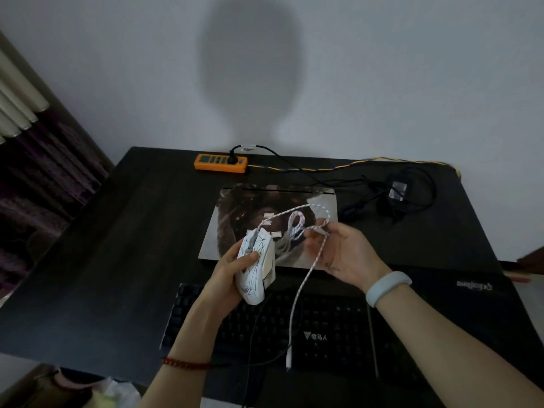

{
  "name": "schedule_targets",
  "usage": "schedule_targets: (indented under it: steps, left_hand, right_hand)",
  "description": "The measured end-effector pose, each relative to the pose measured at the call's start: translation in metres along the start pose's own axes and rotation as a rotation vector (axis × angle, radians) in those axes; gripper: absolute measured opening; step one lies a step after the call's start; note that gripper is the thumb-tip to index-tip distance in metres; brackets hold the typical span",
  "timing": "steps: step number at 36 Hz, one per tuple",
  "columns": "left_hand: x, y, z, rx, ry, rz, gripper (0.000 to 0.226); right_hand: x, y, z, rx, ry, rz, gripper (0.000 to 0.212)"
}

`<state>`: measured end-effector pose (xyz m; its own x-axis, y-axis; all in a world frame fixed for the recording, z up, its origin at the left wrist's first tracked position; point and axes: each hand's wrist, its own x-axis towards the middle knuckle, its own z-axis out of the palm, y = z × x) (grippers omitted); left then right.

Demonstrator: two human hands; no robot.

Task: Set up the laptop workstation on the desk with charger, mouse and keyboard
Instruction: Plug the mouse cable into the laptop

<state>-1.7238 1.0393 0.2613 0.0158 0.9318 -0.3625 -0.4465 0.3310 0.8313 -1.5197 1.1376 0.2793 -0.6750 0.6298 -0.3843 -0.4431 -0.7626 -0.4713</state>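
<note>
At frame centre my left hand [232,267] grips the mouse [256,267], my right hand [343,251] pinches its cord [303,278] (plug dangling), laptop [272,225] shut, keyboard [294,325] placed, charger [396,195] upper right.

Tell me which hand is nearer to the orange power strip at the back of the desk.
Left, narrowly. The left hand, gripping the white mouse, sits almost straight in front of the power strip. The right hand, holding the mouse cable, is off to its right.
</note>
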Motion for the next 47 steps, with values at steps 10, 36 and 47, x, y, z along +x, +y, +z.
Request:
schedule_targets:
  steps: [10,36,47]
  left_hand:
    - [0.03,0.026,0.06,-0.007,-0.121,0.067,0.052]
    - [0.125,-0.112,0.233,0.045,0.091,-0.158,0.045]
    - [0.134,-0.221,0.282,0.275,0.207,-0.334,0.06]
  right_hand:
    - [-0.039,-0.094,0.018,-0.415,-0.011,-0.197,0.024]
    - [-0.211,-0.135,-0.206,-1.544,1.191,-0.272,0.024]
    - [-0.272,-0.1,-0.312,-1.038,1.575,-0.074,0.043]
